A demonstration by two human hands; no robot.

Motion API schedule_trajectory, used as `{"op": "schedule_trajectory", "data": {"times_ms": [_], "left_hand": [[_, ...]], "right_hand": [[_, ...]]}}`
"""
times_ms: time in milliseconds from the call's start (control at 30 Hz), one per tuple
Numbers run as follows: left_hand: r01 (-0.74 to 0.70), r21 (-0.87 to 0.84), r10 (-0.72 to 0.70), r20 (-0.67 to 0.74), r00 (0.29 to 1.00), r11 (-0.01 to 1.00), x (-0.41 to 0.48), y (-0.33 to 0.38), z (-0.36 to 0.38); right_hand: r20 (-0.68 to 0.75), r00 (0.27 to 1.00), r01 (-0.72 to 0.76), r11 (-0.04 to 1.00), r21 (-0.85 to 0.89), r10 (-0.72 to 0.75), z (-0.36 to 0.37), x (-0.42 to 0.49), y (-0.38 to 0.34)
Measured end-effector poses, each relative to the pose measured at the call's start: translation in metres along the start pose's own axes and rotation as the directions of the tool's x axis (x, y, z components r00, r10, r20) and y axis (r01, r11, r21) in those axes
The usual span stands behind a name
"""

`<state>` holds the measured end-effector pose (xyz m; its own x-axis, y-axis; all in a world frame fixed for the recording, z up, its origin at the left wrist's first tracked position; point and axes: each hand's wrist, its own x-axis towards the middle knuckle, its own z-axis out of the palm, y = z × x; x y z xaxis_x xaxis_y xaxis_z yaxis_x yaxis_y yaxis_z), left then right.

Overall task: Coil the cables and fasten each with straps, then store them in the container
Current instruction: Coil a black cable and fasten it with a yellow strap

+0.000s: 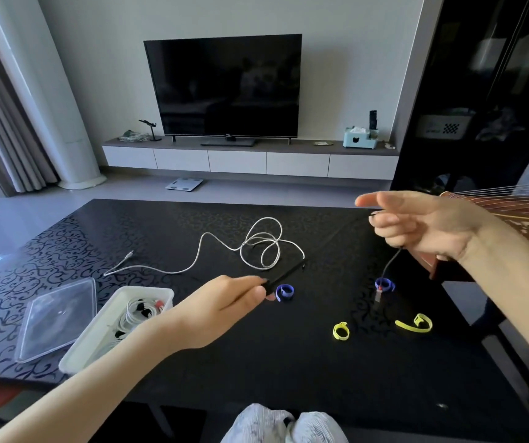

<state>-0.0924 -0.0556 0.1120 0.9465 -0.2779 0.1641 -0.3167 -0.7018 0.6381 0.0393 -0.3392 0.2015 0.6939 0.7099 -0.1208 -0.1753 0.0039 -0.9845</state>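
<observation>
My left hand (229, 302) pinches a black cable (284, 274) that runs up and right over the dark table. My right hand (416, 223) is raised at the right, its lower fingers curled round the same black cable, whose end (391, 262) hangs down to a plug by a blue strap (384, 284). A loose white cable (256, 247) lies uncoiled in the middle. Another blue strap (285, 292) sits by my left fingers. Two yellow straps (341, 330) (416, 324) lie nearer me. The white container (148, 294) at left holds coiled white cables.
A clear lid (58, 318) lies left of the container. The dark patterned table (288, 362) has its near edge by my knees. A wooden stringed instrument (525, 228) reaches over the right edge. A TV (225, 87) and cabinet stand behind.
</observation>
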Motion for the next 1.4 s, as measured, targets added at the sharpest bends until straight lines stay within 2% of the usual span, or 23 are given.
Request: {"op": "schedule_trajectory", "data": {"times_ms": [67, 100, 200, 267, 333, 400, 433, 500, 567, 667, 733, 833, 967, 1067, 1100, 1167, 1233, 1300, 1400], "left_hand": [[0.054, -0.28, -0.056, 0.002, 0.998, 0.959, 0.004, 0.01, 0.002], [0.084, -0.439, -0.083, 0.022, 0.996, 0.895, 0.006, 0.016, 0.002], [0.093, -0.821, -0.103, 0.042, 0.994, 0.563, 0.014, 0.031, -0.004], [0.03, -0.937, -0.087, 0.0, 0.996, 0.349, 0.019, 0.035, -0.011], [-0.053, -0.981, -0.067, -0.066, 0.996, 0.186, 0.024, 0.039, -0.016], [-0.14, -0.987, -0.048, -0.144, 0.988, 0.085, 0.029, 0.044, -0.017], [-0.175, -0.982, -0.051, -0.179, 0.983, 0.067, 0.031, 0.045, -0.017], [-0.222, -0.971, -0.085, -0.23, 0.969, 0.093, 0.035, 0.049, -0.019], [-0.262, -0.951, -0.135, -0.285, 0.949, 0.166, 0.038, 0.05, -0.021], [-0.295, -0.875, -0.18, -0.384, 0.906, 0.383, 0.042, 0.051, -0.022], [-0.28, -0.791, -0.172, -0.432, 0.885, 0.543, 0.041, 0.051, -0.023], [-0.205, -0.604, -0.143, -0.477, 0.868, 0.77, 0.039, 0.048, -0.02], [-0.043, -0.256, -0.077, -0.442, 0.894, 0.966, 0.038, 0.04, -0.006], [0.062, -0.076, -0.081, -0.282, 0.956, 0.995, 0.031, 0.036, -0.003], [0.083, -0.077, -0.097, -0.206, 0.974, 0.994, 0.027, 0.035, -0.003], [0.087, -0.198, -0.106, -0.088, 0.99, 0.976, 0.019, 0.036, -0.002], [0.051, -0.39, -0.071, -0.038, 0.997, 0.92, 0.014, 0.036, -0.001], [0.021, -0.566, -0.036, -0.015, 0.999, 0.824, 0.012, 0.036, 0.0], [0.045, -0.727, 0.0, 0.062, 0.998, 0.685, 0.012, 0.036, -0.001]], "right_hand": [[-0.121, 0.991, 0.054, 0.998, -0.045, -0.059, 0.003, 0.01, 0.011], [-0.201, 0.975, 0.07, 0.991, -0.118, -0.092, 0.007, 0.017, 0.018], [-0.347, 0.908, 0.108, 0.931, -0.348, -0.235, 0.017, 0.031, 0.042], [-0.353, 0.889, 0.111, 0.886, -0.45, -0.291, 0.024, 0.035, 0.061], [-0.305, 0.902, 0.134, 0.87, -0.475, -0.306, 0.037, 0.038, 0.084], [-0.247, 0.918, 0.158, 0.86, -0.486, -0.309, 0.054, 0.041, 0.104], [-0.226, 0.926, 0.161, 0.859, -0.486, -0.302, 0.062, 0.041, 0.113], [-0.19, 0.946, 0.149, 0.874, -0.462, -0.262, 0.081, 0.039, 0.127], [-0.14, 0.973, 0.105, 0.888, -0.448, -0.186, 0.098, 0.033, 0.136], [-0.051, 0.997, 0.026, 0.885, -0.466, -0.056, 0.116, 0.021, 0.138], [-0.031, 0.998, 0.026, 0.862, -0.506, -0.048, 0.123, 0.012, 0.133], [-0.031, 0.994, 0.052, 0.718, -0.694, -0.102, 0.129, -0.001, 0.122], [-0.035, 0.976, 0.083, 0.513, -0.854, -0.216, 0.131, -0.017, 0.1], [-0.013, 0.902, 0.104, 0.248, -0.963, -0.431, 0.126, -0.025, 0.074], [-0.011, 0.874, 0.101, 0.204, -0.974, -0.486, 0.122, -0.027, 0.062], [0.007, 0.832, 0.137, 0.193, -0.971, -0.555, 0.111, -0.029, 0.039], [0.04, 0.862, 0.196, 0.26, -0.946, -0.505, 0.102, -0.028, 0.02], [0.093, 0.936, 0.223, 0.367, -0.903, -0.339, 0.094, -0.023, 0.008], [0.081, 0.983, 0.167, 0.622, -0.765, -0.165, 0.08, -0.012, 0.002]]}}
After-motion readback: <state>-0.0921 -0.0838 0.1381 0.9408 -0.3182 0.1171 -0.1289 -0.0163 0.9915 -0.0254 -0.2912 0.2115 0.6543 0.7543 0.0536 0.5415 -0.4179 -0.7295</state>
